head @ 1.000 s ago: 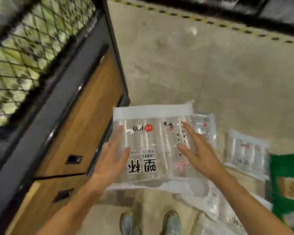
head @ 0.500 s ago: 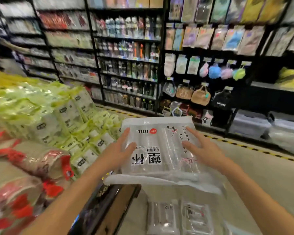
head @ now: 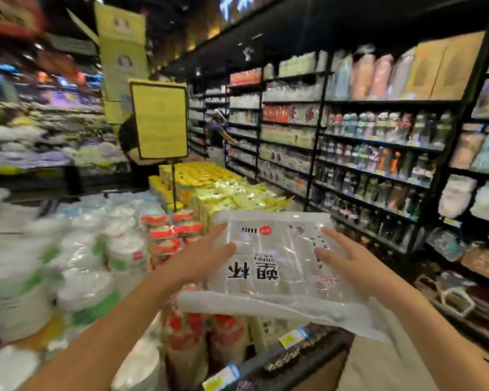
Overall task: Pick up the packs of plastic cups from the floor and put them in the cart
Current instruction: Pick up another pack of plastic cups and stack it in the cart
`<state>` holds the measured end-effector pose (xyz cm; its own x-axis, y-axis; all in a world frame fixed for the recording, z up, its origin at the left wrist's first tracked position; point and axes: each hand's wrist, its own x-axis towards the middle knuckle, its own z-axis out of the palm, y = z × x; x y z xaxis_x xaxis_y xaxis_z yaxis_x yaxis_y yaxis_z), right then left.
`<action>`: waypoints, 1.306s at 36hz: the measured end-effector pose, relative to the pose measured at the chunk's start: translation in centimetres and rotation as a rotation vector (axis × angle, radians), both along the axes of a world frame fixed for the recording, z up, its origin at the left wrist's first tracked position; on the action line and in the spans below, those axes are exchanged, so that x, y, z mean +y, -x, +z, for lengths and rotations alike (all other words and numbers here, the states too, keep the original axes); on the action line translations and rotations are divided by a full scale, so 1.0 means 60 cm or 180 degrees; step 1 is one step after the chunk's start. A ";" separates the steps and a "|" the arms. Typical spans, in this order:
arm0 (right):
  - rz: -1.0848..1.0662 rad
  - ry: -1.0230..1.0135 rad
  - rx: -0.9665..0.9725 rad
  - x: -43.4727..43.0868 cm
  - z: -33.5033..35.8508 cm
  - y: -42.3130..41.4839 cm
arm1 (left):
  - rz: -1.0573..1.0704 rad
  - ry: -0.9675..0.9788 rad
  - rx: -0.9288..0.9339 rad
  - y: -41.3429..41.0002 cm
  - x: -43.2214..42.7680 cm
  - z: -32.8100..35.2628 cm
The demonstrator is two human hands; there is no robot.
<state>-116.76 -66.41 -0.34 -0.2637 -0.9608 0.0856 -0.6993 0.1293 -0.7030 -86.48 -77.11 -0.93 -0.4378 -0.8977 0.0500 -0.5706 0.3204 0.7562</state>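
**Item held: pack of plastic cups**. Clear film wrap, black characters printed on its top face, and a loose white flap of film hanging from the near edge. It is carried flat and level, off the floor, between the two hands.

**Grip.** The left hand lies against the pack's left side and the right hand against its right side. On both, the fingers are straight and spread over the top face and the thumbs lie on top, so the pack is clamped between the palms rather than clutched. Whether any fingers reach beneath it cannot be told.

**Directly below the grip.** The cart shows a dark rim with a strip of wire mesh and small shelf-type labels along its edge. The pack hangs above this rim, not yet set down.

**Left of the grip.**
- Red-labelled packs, close beside the left hand
- White stacks with green bands, farther left and blurred

**Right of and below the grip.** Pale floor.

**Beyond the grip.**
- A heap of yellow packs
- A yellow sign on a thin pole, rising behind the heap
- A person in dark clothing, partly hidden by the sign

**Far right of the grip.** Dark shelving, stocked with bottles and packets and running away down the aisle. A second person reaches toward it.
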 end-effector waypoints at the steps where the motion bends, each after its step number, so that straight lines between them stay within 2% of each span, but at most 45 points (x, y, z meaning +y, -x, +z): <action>1: 0.0182 0.0028 0.0008 -0.020 0.002 -0.014 | 0.0182 0.0010 -0.0020 -0.024 0.006 0.007; 11: 0.1504 0.0136 0.0045 -0.154 0.036 -0.222 | 0.1542 -0.0108 -0.0005 -0.238 0.101 0.041; 15: 0.2022 0.0203 0.0062 -0.177 0.032 -0.313 | 0.2099 -0.0269 0.0267 -0.312 0.162 0.029; 21: 0.2760 0.0145 0.0218 -0.185 0.009 -0.480 | 0.2905 -0.0275 0.0090 -0.420 0.285 0.011; 27: 0.3424 -0.0055 0.0098 -0.141 0.000 -0.679 | 0.3614 -0.0338 0.0104 -0.542 0.421 0.013; 31: 0.3806 0.0011 0.0103 -0.094 0.001 -0.819 | 0.3918 -0.0306 0.0403 -0.627 0.512 0.017; 40: 0.4542 0.0118 0.0195 0.034 -0.014 -1.117 | 0.4517 -0.0312 -0.0094 -0.824 0.691 0.009; 47: 0.5044 0.0195 0.0026 0.123 -0.034 -1.323 | 0.5097 -0.0311 0.0229 -0.956 0.801 -0.013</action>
